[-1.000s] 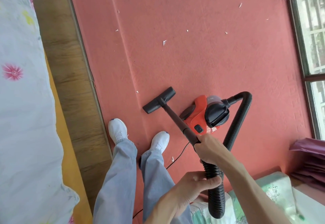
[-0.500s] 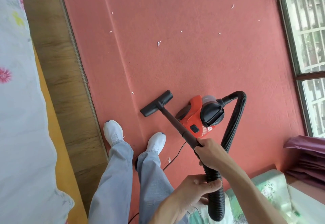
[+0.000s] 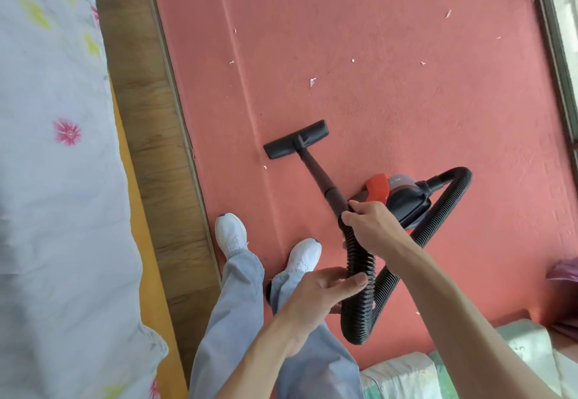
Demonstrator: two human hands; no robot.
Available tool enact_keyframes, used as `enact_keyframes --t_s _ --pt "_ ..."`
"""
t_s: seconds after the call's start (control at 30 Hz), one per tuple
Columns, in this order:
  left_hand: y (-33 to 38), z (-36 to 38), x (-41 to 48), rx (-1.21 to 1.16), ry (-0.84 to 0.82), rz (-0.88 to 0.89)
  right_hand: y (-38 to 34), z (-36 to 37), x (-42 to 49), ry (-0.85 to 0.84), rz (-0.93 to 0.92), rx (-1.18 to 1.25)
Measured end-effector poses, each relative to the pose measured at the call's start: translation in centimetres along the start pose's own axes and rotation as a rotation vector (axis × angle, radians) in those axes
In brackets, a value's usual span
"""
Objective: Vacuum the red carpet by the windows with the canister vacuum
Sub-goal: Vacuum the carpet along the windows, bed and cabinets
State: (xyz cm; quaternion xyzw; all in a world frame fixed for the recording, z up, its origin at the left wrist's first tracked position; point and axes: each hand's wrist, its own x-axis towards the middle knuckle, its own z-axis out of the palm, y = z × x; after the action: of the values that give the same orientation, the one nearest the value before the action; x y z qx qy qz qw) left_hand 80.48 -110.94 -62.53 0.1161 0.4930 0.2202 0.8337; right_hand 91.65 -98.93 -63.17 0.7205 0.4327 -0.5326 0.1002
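On my feed the right hand (image 3: 370,229) reaches forward from a nearly straight arm, its fingers curled tight round the top of the tube (image 3: 317,171) where the ribbed hose (image 3: 359,320) joins. The left hand (image 3: 316,297) sits lower and nearer the body, fingers pressed together, pinching the hose against the thumb. The tube slants away from me and leftward down to the floor head (image 3: 295,139), which lies crosswise on the red carpet (image 3: 406,101). The canister (image 3: 406,201) sits just right of the tube, behind the right hand, on the window (image 3: 560,23) side. I see paper scraps (image 3: 312,81) beyond the head.
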Motion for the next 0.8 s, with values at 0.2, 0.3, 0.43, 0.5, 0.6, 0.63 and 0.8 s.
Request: enact_keyframes --t_s 0.2,0.3,0.43,0.5,0.6,0.63,0.8 --pt "-0.6 -1.3 -1.2 -0.065 0.062 0.01 -0.5 2.6 0.6 -0.044 -0.013 -0.019" --pt "-1.2 -1.7 -1.4 -0.068 0.071 -0.021 -0.2 3.9 1.1 -0.106 0.04 -0.047" --pt "-2.5 -1.2 -1.5 -0.071 0.06 -0.055 1.0 4.1 1.6 -0.163 0.073 -0.191" --pt "-2.9 -0.5 -1.4 -0.1 0.05 -0.068 1.6 3.5 1.7 -0.164 0.074 -0.31" --pt "-3.0 0.6 -1.2 -0.104 0.043 -0.067 2.1 2.6 1.7 -0.148 0.087 -0.345" --pt "-2.9 0.8 -1.1 -0.113 0.045 -0.068 2.2 2.4 1.8 -0.145 0.09 -0.336" --pt "-2.1 0.2 -0.7 -0.128 0.06 -0.09 1.4 3.6 1.8 -0.122 0.05 -0.275"
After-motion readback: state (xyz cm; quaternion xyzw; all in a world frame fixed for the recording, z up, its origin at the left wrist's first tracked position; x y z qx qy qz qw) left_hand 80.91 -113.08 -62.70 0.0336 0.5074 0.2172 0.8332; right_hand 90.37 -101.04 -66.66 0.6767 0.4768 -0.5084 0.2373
